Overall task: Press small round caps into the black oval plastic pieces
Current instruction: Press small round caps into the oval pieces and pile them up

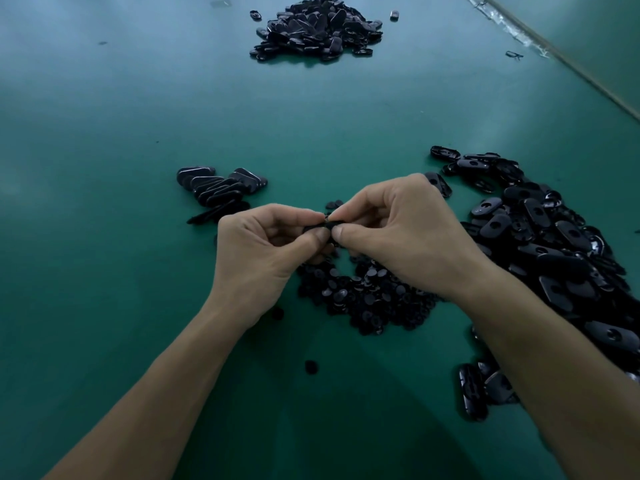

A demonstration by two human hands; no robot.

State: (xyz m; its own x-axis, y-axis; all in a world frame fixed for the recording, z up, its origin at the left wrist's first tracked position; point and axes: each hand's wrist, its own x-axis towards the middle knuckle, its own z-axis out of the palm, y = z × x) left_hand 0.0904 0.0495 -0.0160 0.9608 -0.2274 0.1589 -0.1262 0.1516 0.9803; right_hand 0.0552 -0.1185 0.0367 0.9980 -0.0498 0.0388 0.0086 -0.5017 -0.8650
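The left hand (266,247) and right hand (401,226) meet just above the table (138,116), each pinching one end of a single oval (323,225) between thumb and forefinger, the other fingers curled. The oval is held in the air over the heap of caps (367,296). Whether a cap already sits in its hole cannot be told, as the fingertips cover it.

To do the step well, it seems best that the left hand keeps the oval level and firm while the right thumb bears straight down on the cap's middle. A tilted push would likely seat one edge only. A rub of the thumb across the top would check that the cap is flush.

The loose ovals (554,244) lie to the right, within reach. A neat stack (218,188) lies to the left and another heap (318,29) far ahead.

No brand, label or writing can be read on anything.
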